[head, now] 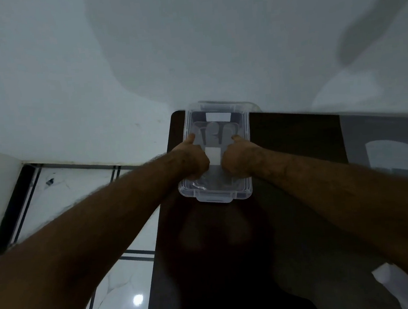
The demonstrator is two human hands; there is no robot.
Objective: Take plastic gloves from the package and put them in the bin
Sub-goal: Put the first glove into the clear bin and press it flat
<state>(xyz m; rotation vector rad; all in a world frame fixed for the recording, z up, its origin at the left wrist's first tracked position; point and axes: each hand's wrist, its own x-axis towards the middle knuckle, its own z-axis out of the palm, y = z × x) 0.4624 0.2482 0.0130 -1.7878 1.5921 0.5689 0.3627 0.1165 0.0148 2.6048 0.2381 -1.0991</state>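
We see a clear plastic bin (248, 175) on the dark table (295, 136), its long axis running away from us toward the wall (68, 80). A see-through glove (217, 134) lies flat inside, fingers pointing away. The left hand (193, 160) and right hand (238, 160) are curled, thumbs pressing the glove's edges.
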